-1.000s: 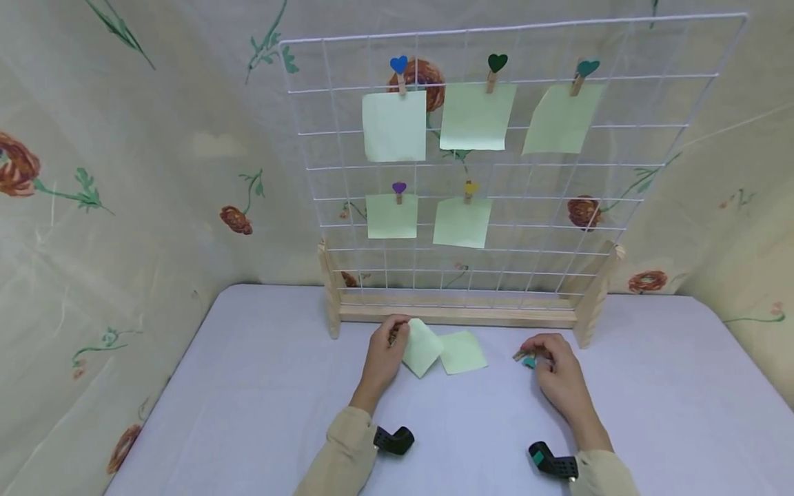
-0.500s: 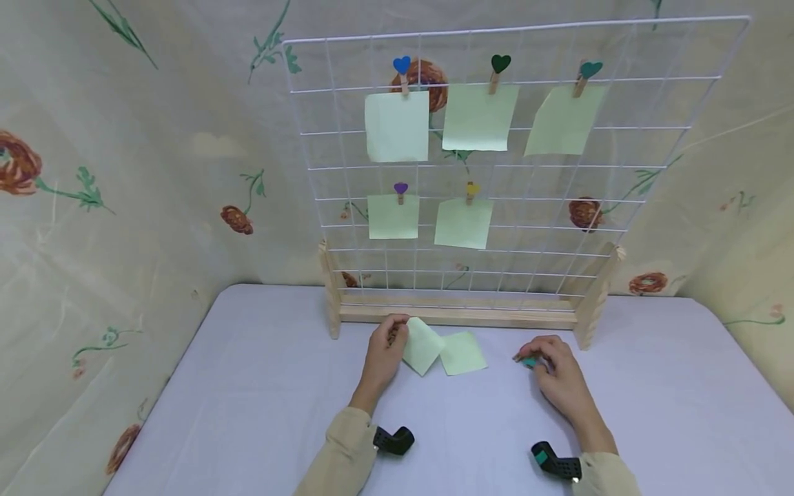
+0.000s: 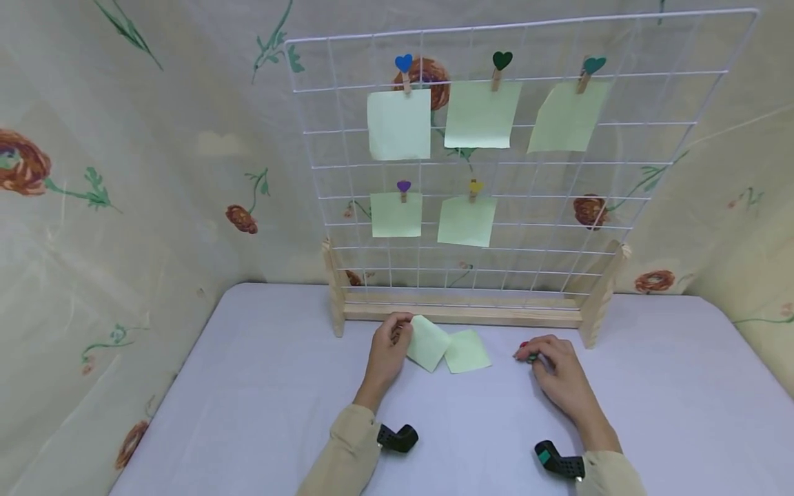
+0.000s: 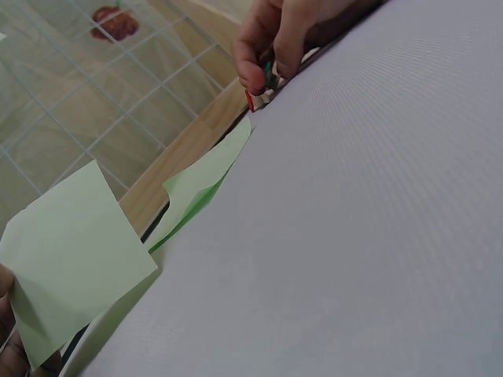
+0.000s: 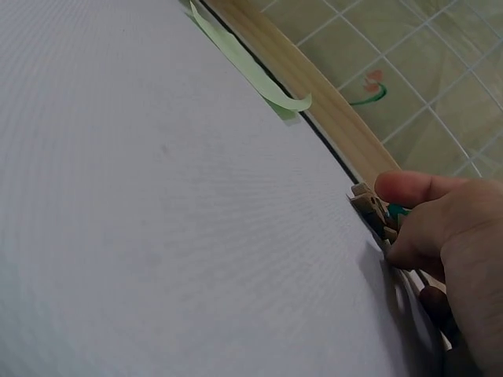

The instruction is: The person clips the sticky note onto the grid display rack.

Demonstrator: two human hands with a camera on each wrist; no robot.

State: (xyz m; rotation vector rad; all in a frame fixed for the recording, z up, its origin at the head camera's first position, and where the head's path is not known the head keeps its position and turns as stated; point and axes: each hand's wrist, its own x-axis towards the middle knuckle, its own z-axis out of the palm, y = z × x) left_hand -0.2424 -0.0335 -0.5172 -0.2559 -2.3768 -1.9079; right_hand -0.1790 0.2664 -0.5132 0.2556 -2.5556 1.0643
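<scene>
In the head view my left hand (image 3: 387,350) pinches a pale green paper note (image 3: 429,342) by its left edge. The note (image 4: 78,259) stands tilted up in the left wrist view, one corner over a second green note (image 3: 467,351) that lies on the table with a curled edge. To the right, my right hand (image 3: 561,375) holds small wooden clothespins (image 5: 368,203) between thumb and fingers, low over the table. Bits of red and teal show on them; the fingers hide the rest.
Behind the hands a white wire grid (image 3: 521,164) stands in a wooden base (image 3: 462,315). Several green notes hang on it from heart-topped clothespins, such as the blue-heart clothespin (image 3: 404,65). Floral cloth (image 3: 186,172) surrounds the white table (image 3: 248,386).
My right fingers have turned the clothespins: the teal heart has slipped mostly out of sight and red shows at the fingertips. My left hand keeps its hold on the note.
</scene>
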